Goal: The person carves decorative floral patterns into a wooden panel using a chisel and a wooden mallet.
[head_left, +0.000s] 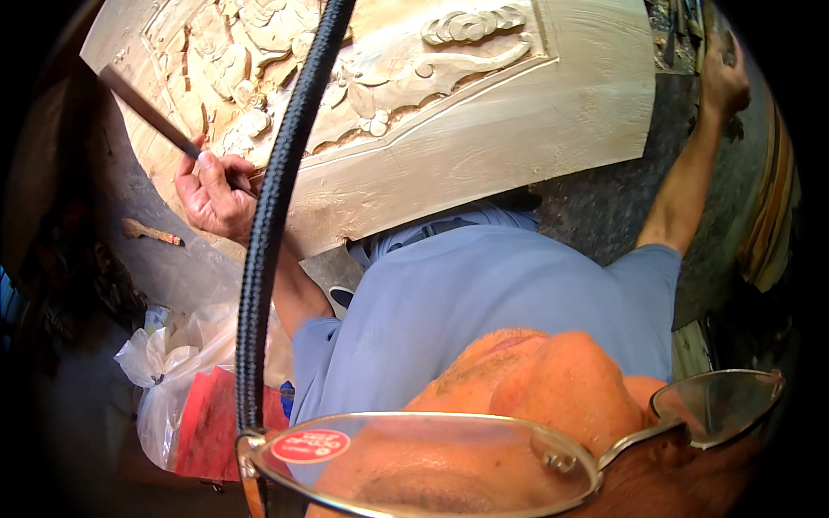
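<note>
A large pale wooden panel (596,104) with raised carving (380,95) of scrolls and leaf-like shapes lies in front of me. My left hand (220,194), at the panel's left near edge, is closed round a long, dark, straight tool that looks like a carving chisel (148,110). One end of it points up and to the left; the other is hidden behind my fingers. Off the panel's right side, my right arm is stretched far out. My right hand (724,79) is closed with its fingers curled, close to several tools (676,34). Whatever it grips is hidden.
Wooden boards (771,211) stand at the far right. A clear plastic bag (160,367) and a red item (207,423) lie at lower left. A short stick (151,231) rests on the grey surface left of the panel. A black braided cord (281,190) crosses the view.
</note>
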`<state>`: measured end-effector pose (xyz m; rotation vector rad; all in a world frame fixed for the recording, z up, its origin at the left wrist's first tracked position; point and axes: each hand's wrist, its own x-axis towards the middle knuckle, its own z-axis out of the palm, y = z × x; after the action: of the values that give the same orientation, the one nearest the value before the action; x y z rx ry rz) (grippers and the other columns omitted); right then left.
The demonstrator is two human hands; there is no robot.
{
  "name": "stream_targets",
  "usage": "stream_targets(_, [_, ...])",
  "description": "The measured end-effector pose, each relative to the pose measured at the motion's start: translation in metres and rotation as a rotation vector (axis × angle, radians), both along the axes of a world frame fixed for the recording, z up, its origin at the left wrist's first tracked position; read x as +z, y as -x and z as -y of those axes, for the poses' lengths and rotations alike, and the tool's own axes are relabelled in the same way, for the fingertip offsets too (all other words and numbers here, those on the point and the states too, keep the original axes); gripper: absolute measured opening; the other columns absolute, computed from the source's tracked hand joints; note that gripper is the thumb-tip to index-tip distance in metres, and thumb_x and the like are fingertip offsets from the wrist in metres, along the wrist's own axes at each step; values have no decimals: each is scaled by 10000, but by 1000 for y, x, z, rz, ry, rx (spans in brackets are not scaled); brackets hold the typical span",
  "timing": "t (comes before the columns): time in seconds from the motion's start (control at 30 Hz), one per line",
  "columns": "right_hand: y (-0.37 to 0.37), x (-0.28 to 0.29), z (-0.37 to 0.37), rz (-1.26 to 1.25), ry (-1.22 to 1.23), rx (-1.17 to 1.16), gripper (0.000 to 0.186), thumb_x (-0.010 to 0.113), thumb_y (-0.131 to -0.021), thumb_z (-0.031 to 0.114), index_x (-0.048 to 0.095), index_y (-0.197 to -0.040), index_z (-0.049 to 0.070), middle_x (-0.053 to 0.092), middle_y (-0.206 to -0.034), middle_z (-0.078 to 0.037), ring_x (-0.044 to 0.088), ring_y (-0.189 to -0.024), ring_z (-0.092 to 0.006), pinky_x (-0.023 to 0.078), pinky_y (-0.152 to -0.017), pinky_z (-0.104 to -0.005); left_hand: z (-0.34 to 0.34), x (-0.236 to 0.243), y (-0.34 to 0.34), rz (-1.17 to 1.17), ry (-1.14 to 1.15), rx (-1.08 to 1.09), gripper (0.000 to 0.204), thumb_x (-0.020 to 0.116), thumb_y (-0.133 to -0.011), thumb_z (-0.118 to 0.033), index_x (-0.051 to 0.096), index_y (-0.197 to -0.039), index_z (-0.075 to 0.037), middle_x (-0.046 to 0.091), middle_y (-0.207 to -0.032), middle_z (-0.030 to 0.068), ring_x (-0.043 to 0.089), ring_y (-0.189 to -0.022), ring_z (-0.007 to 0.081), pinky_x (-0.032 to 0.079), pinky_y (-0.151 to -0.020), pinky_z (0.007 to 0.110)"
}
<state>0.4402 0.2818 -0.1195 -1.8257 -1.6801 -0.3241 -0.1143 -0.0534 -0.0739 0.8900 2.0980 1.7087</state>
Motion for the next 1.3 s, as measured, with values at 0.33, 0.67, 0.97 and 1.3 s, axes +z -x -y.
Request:
stream_targets(0.33, [132, 11, 142, 45, -156, 508, 259, 772, -920, 175, 762, -1165, 90, 769, -1123, -106, 737, -1068, -272, 585, -922, -371, -19, 13, 13, -71, -6, -26, 313, 531, -1064, -147, 515, -1275, 82, 696, -710, 172, 483, -495, 84, 380, -501, 216])
stream_targets(0.67, [154, 27, 163, 42, 32, 548, 252, 714, -941, 56, 744, -1191, 52, 747, -1208, -119, 693, -1172, -314, 529, -1037, -411, -108, 37, 166, -694, 589, -69, 235, 665, -938, -190, 780, -1113, -83, 745, -757, 38, 660, -637, 115, 505, -603, 281])
stream_targets(0.97, [152, 16, 163, 45, 26, 540, 247, 706, -956, 84, 746, -1199, 68, 740, -1236, -111, 686, -1197, -307, 524, -1051, -410, -161, -10, 213, -1007, 885, -284, 213, 659, -941, -205, 773, -1090, -101, 754, -786, 52, 681, -641, 159, 518, -595, 314])
stream_targets(1.3, [158, 10, 165, -7, 1, 527, 232, 682, -949, 59, 745, -1172, 62, 745, -1208, -123, 701, -1159, -317, 538, -1026, -417, -218, -36, 242, -1547, 916, -282, 191, 653, -945, -221, 765, -1064, -122, 764, -819, 68, 705, -645, 207, 533, -586, 351])
